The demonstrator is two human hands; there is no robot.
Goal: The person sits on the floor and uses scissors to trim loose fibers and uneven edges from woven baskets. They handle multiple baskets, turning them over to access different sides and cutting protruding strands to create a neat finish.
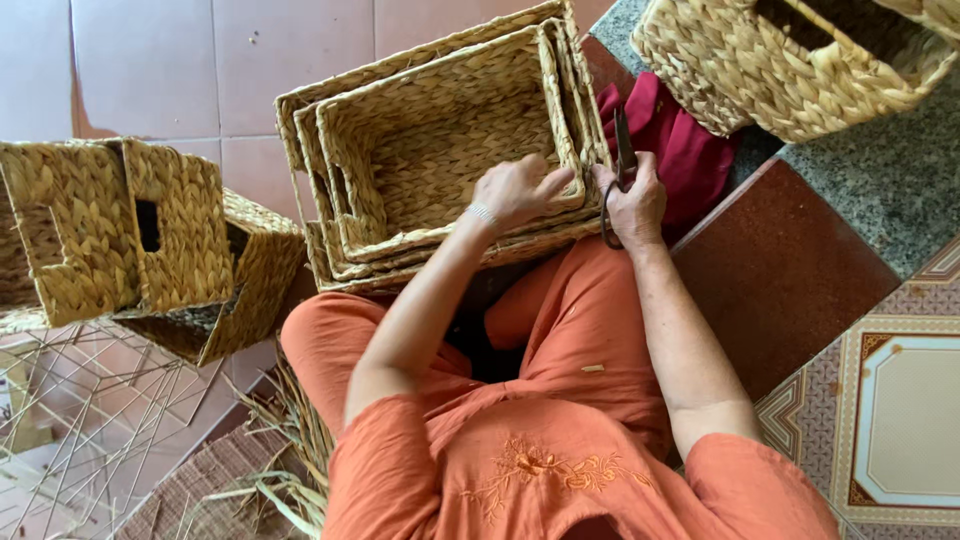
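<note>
A nest of rectangular woven straw baskets (430, 140) rests against my knees, the smallest one inside the larger ones. My left hand (515, 190) grips the near rim of the inner basket, a thin bracelet on the wrist. My right hand (632, 205) holds a pair of dark metal scissors (622, 150), blades pointing up beside the baskets' right corner. I wear orange clothes and sit on the floor.
Two more woven baskets (120, 230) lie on their sides at the left, above bare wire frames (90, 420) and loose straw (290, 470). Another basket (790, 60) stands at the top right on a grey stone surface. A crimson cloth (680, 150) lies behind the scissors.
</note>
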